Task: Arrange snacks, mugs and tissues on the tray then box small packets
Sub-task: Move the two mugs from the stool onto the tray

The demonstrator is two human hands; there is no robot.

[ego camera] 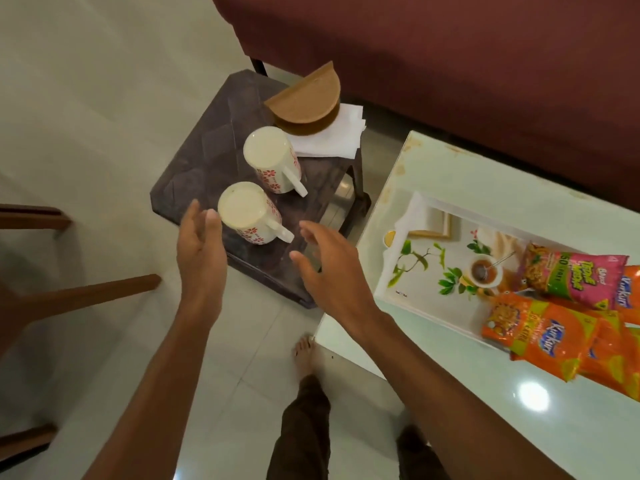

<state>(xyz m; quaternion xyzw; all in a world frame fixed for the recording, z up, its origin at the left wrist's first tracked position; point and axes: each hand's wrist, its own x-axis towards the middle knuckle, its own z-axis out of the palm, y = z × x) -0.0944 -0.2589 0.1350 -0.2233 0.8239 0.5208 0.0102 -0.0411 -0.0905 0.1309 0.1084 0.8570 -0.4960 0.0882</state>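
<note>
Two white mugs with red flower prints stand upside down on a dark brown stool (pixel 204 157): the near mug (pixel 247 213) and the far mug (pixel 272 161). My left hand (pixel 201 247) is open, its fingertips just left of the near mug. My right hand (pixel 325 268) is open too, just right of that mug's handle. Behind the mugs, a brown half-round holder (pixel 306 102) rests on white tissues (pixel 336 140). On the glass table to the right lies a white printed tray (pixel 429 258) carrying a pink snack packet (pixel 571 275) and orange snack packets (pixel 550 337).
A maroon sofa (pixel 450 64) fills the back. The pale glass table (pixel 485 393) runs along the right. Wooden furniture legs (pixel 86 296) stand at the left. My leg and bare foot (pixel 304 355) are on the tiled floor between stool and table.
</note>
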